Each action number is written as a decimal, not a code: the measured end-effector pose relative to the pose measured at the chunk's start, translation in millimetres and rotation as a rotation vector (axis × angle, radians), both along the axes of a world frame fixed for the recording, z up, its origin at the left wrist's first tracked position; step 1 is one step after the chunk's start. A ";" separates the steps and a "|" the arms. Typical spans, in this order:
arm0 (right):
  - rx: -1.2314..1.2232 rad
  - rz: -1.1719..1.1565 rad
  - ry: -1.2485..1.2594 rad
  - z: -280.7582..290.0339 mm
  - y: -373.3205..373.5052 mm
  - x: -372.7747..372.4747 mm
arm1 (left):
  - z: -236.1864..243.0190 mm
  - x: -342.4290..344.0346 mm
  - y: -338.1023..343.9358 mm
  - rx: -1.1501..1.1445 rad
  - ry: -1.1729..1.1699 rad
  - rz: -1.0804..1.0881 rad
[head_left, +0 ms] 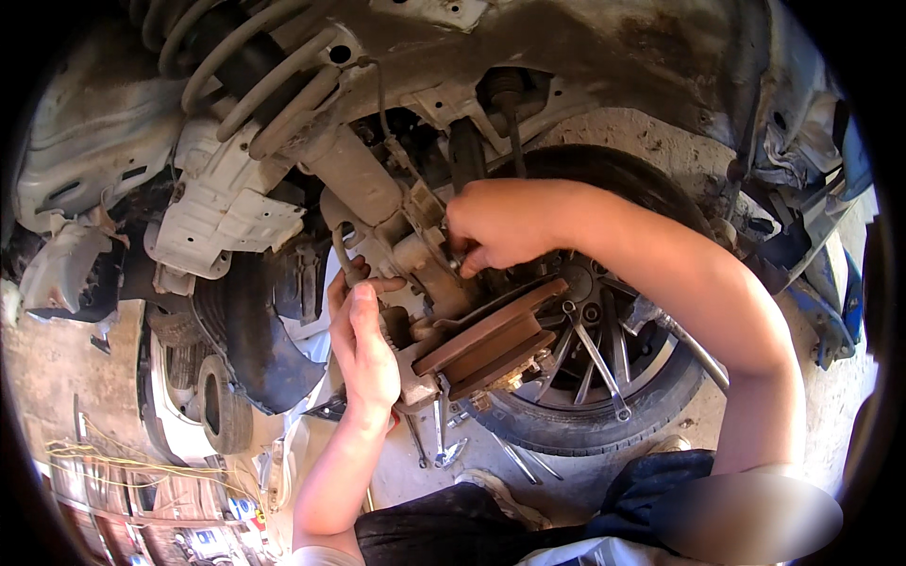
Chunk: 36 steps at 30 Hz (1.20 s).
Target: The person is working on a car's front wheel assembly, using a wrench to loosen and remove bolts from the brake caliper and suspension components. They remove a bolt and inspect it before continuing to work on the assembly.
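I see my right hand (505, 226) pinched on a fitting at the brake caliper (429, 259), just above the rusty disc (491, 330). My left hand (363, 344) cups the caliper from below-left, fingers loosely curled (grip unclear), with wrenches (444, 439) lying on the floor below.

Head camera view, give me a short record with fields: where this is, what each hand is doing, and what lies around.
setting: open wheel well of a car, coil spring and strut above
left hand: left hand on the knuckle behind the rusty brake disc, fingers curled on a metal part
right hand: right hand closed at the top of the knuckle; any tool in its grip is hidden
behind: removed wheel with tyre, leaning
ground: wrenches lying below the disc
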State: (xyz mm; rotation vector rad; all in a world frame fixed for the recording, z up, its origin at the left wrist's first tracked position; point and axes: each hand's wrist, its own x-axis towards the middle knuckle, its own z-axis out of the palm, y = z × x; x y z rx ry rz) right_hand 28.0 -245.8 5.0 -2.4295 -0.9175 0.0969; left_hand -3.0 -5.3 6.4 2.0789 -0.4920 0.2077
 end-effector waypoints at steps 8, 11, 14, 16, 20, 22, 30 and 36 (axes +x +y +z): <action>-0.066 0.001 0.044 4.3 2.8 1.5 | 1.7 -1.1 -0.6 0.014 0.013 -0.010; -0.086 0.016 0.103 9.7 2.9 3.6 | 2.6 -3.2 -2.1 0.000 0.014 0.002; -0.036 -0.060 0.097 13.5 6.7 -4.5 | 1.8 -2.6 0.4 0.001 0.003 -0.003; 0.006 -0.077 -0.080 -3.4 6.4 -10.6 | 3.1 -3.2 1.1 0.010 0.002 -0.006; -0.001 -0.083 -0.138 -12.0 5.8 -14.2 | 4.4 -3.1 -0.4 0.022 0.008 0.002; 0.023 -0.020 -0.030 2.0 5.5 -6.4 | 4.5 -4.1 1.1 0.034 0.005 0.014; -0.024 -0.015 0.139 3.9 5.8 4.2 | 2.3 -2.0 -1.4 0.013 0.007 0.000; 0.033 -0.102 -0.372 -21.1 12.0 -17.4 | 4.2 -3.3 -0.7 0.019 0.008 0.001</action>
